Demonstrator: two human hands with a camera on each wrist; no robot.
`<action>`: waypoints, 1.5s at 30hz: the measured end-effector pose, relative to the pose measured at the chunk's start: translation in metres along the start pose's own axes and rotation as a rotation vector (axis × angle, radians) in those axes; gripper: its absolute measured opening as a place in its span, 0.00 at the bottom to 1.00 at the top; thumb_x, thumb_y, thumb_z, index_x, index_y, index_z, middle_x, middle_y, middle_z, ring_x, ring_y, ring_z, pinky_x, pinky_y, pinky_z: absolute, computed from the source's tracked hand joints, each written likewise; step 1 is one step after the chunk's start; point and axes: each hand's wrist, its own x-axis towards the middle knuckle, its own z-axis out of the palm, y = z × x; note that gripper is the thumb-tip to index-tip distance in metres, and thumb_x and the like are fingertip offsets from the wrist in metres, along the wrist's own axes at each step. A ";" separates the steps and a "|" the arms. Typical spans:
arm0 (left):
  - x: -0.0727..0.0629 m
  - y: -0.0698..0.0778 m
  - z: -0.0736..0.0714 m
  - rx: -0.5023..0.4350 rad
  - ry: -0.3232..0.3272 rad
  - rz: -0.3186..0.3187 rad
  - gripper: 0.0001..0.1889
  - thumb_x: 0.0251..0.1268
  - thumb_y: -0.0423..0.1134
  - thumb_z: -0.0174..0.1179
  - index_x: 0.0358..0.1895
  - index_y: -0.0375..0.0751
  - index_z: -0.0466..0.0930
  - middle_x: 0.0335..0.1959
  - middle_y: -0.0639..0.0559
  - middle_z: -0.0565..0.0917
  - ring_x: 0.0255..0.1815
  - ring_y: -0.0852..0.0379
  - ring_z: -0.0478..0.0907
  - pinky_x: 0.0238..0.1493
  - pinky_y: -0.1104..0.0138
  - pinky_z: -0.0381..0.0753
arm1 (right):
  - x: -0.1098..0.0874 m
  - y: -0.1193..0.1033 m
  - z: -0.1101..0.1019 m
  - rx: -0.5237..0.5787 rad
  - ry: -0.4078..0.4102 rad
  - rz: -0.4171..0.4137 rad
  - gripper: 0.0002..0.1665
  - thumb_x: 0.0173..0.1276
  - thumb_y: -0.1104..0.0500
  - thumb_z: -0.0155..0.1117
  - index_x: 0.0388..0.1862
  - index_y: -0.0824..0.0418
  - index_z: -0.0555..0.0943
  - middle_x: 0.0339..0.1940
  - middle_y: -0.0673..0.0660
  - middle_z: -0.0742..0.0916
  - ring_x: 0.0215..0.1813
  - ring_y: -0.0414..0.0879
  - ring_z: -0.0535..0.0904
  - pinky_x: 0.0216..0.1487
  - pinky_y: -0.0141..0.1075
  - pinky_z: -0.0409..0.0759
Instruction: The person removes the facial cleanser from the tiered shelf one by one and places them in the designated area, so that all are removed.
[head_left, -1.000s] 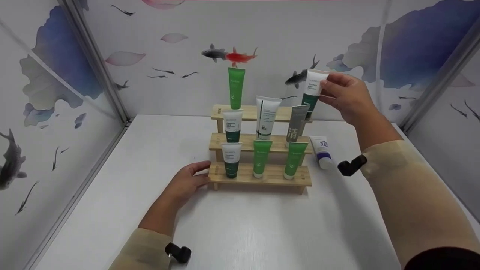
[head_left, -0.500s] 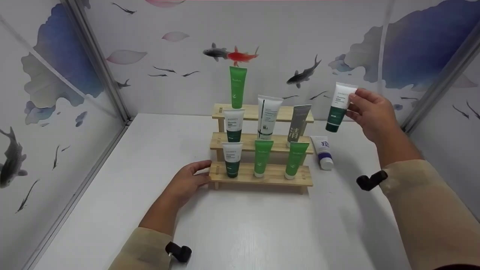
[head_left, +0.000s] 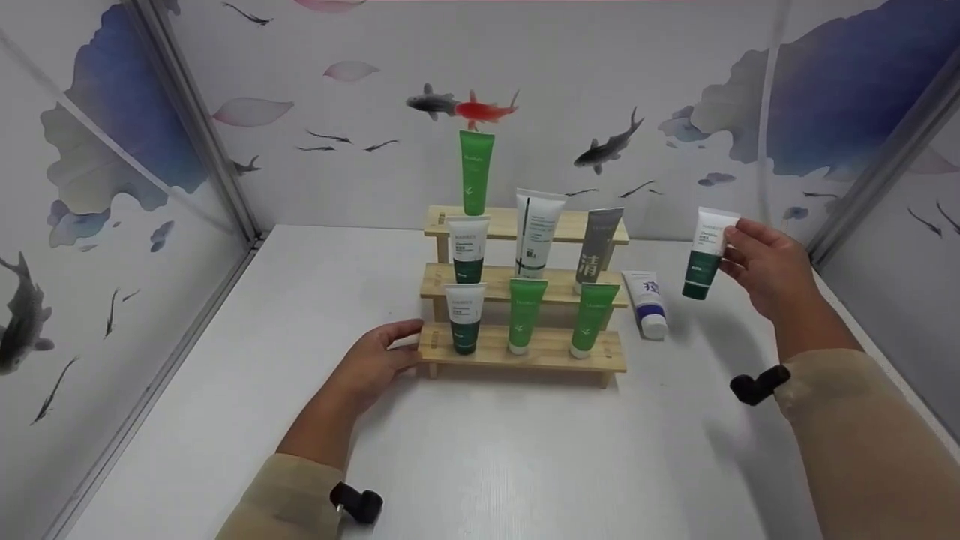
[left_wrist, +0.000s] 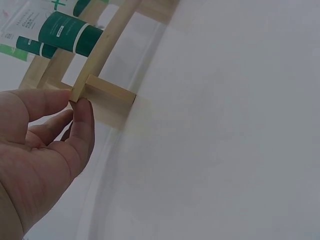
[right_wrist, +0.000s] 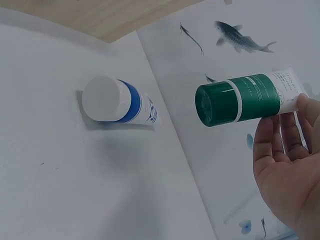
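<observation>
The right hand (head_left: 776, 270) pinches a white-and-green tube (head_left: 705, 253) by its flat, crimped white end, thumb in front; how the fingertips sit behind is hard to make out. The tube hangs cap down, right of the pale, grained wooden rack (head_left: 487, 349). The left hand (left_wrist: 47, 142) pinches the rack's lowest board at its end. A smooth white-and-blue tube (right_wrist: 117, 102) with a rounded cap lies between rack and right hand.

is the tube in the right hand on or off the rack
Off: the right hand holds the white-and-green tube in midair, to the right of the three-tier wooden rack.
</observation>
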 end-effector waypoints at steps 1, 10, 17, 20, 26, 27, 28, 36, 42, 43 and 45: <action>0.000 0.000 0.000 -0.002 0.001 0.001 0.29 0.74 0.30 0.62 0.77 0.49 0.75 0.78 0.50 0.75 0.72 0.51 0.81 0.76 0.54 0.79 | 0.001 0.003 -0.002 -0.002 -0.001 0.010 0.47 0.68 0.41 0.74 0.83 0.45 0.68 0.61 0.42 0.80 0.65 0.44 0.77 0.57 0.25 0.86; 0.000 -0.002 -0.002 -0.013 -0.006 0.012 0.30 0.73 0.29 0.62 0.77 0.48 0.74 0.79 0.48 0.74 0.73 0.50 0.80 0.76 0.53 0.79 | 0.006 0.026 -0.013 -0.088 -0.030 0.114 0.45 0.72 0.42 0.72 0.84 0.46 0.67 0.60 0.43 0.80 0.62 0.42 0.79 0.60 0.26 0.85; 0.003 -0.001 -0.002 -0.009 0.014 0.005 0.30 0.72 0.27 0.62 0.77 0.47 0.75 0.79 0.48 0.74 0.70 0.50 0.83 0.74 0.55 0.81 | 0.013 0.042 -0.015 -0.046 -0.021 0.180 0.39 0.72 0.45 0.74 0.79 0.45 0.72 0.55 0.42 0.82 0.55 0.39 0.83 0.56 0.28 0.87; 0.003 0.000 -0.002 -0.003 0.012 0.010 0.30 0.73 0.27 0.61 0.77 0.47 0.75 0.79 0.48 0.74 0.70 0.50 0.82 0.74 0.54 0.80 | 0.017 0.049 -0.014 -0.133 -0.021 0.211 0.44 0.73 0.43 0.72 0.84 0.45 0.68 0.55 0.41 0.82 0.56 0.38 0.82 0.57 0.27 0.86; 0.003 0.003 -0.004 -0.006 0.010 0.013 0.30 0.73 0.28 0.62 0.76 0.48 0.76 0.79 0.48 0.74 0.70 0.51 0.83 0.74 0.54 0.80 | 0.024 0.056 -0.010 -0.287 -0.012 0.234 0.46 0.77 0.39 0.66 0.87 0.49 0.62 0.55 0.40 0.80 0.60 0.37 0.80 0.59 0.26 0.85; 0.002 0.003 -0.004 -0.008 0.010 0.014 0.30 0.73 0.28 0.61 0.76 0.48 0.76 0.79 0.48 0.74 0.69 0.51 0.83 0.74 0.55 0.80 | 0.025 0.057 -0.009 -0.289 -0.002 0.237 0.45 0.77 0.39 0.66 0.87 0.49 0.63 0.55 0.40 0.80 0.60 0.37 0.80 0.59 0.26 0.85; 0.002 0.003 -0.004 -0.009 0.010 0.014 0.29 0.73 0.28 0.61 0.76 0.48 0.76 0.79 0.48 0.74 0.69 0.51 0.83 0.74 0.55 0.80 | 0.026 0.058 -0.008 -0.289 0.006 0.240 0.45 0.77 0.39 0.66 0.86 0.49 0.63 0.55 0.40 0.79 0.60 0.37 0.79 0.59 0.26 0.85; 0.002 0.001 -0.003 -0.018 0.003 0.015 0.30 0.73 0.27 0.61 0.76 0.47 0.76 0.79 0.48 0.74 0.70 0.51 0.82 0.74 0.55 0.81 | 0.039 0.069 -0.001 -0.310 0.068 0.270 0.41 0.78 0.39 0.66 0.84 0.46 0.67 0.57 0.41 0.79 0.62 0.38 0.78 0.63 0.27 0.84; 0.002 -0.003 -0.002 -0.022 -0.006 0.031 0.29 0.74 0.28 0.61 0.76 0.46 0.76 0.78 0.47 0.75 0.69 0.51 0.83 0.74 0.55 0.81 | 0.050 0.082 -0.006 -0.366 0.078 0.293 0.40 0.80 0.38 0.63 0.85 0.47 0.66 0.72 0.49 0.77 0.65 0.43 0.76 0.60 0.28 0.83; 0.002 -0.003 -0.002 -0.023 -0.006 0.034 0.29 0.74 0.28 0.61 0.76 0.46 0.75 0.78 0.47 0.75 0.69 0.51 0.83 0.74 0.55 0.81 | 0.052 0.084 -0.007 -0.375 0.075 0.293 0.40 0.80 0.38 0.62 0.85 0.47 0.66 0.75 0.51 0.75 0.65 0.44 0.76 0.59 0.28 0.83; 0.003 -0.003 -0.002 -0.024 -0.005 0.039 0.29 0.73 0.28 0.62 0.76 0.46 0.76 0.78 0.47 0.75 0.69 0.51 0.82 0.73 0.55 0.81 | 0.054 0.087 -0.007 -0.389 0.070 0.292 0.40 0.80 0.38 0.62 0.85 0.48 0.66 0.81 0.54 0.73 0.65 0.44 0.77 0.58 0.28 0.84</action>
